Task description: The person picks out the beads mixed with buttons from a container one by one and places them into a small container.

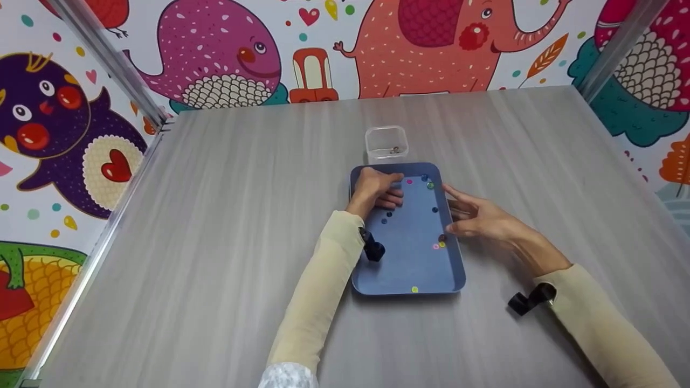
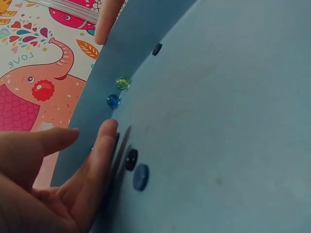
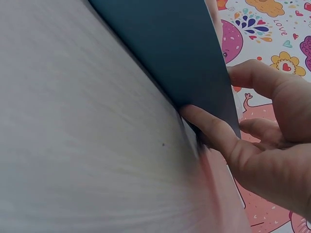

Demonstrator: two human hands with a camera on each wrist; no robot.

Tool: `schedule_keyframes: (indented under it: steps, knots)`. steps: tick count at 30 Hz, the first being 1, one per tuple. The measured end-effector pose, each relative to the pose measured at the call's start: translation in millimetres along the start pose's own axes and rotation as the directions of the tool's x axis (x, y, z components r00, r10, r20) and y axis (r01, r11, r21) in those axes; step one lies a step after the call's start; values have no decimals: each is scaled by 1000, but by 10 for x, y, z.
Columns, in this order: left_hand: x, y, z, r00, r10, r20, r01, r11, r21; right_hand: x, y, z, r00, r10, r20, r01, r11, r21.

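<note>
Left hand (image 1: 375, 189) inside tray (image 1: 404, 267): fingers straight, thumb apart, nothing visibly pinched. Right hand (image 1: 488, 218) spread against tray's outer wall. Discs (image 2: 141, 177) near left fingers; I'd brace tray, keep fingertips low.

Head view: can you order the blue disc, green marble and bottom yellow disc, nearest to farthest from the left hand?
1. Blue disc, just below the left hand
2. Green marble, top right in the tray
3. Yellow disc, at the near end
</note>
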State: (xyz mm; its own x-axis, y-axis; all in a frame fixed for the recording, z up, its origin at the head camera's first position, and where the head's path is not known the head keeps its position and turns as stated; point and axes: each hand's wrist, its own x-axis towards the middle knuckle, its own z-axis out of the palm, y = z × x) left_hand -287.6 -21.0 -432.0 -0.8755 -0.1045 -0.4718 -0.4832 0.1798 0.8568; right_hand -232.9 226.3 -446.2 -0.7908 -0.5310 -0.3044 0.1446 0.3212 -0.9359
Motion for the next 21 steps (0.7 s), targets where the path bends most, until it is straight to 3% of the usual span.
schedule_keyframes:
  steps: [7, 21]
  knots:
    - [14, -11, 28, 1000, 21, -17, -22, 999, -24, -14, -18, 1, 1000, 15, -17, -16, 999, -37]
    - [89, -35, 91, 996, 71, -56, -75, 995, -67, -10, 3, 1, 1000, 19, -8, -19, 1000, 14]
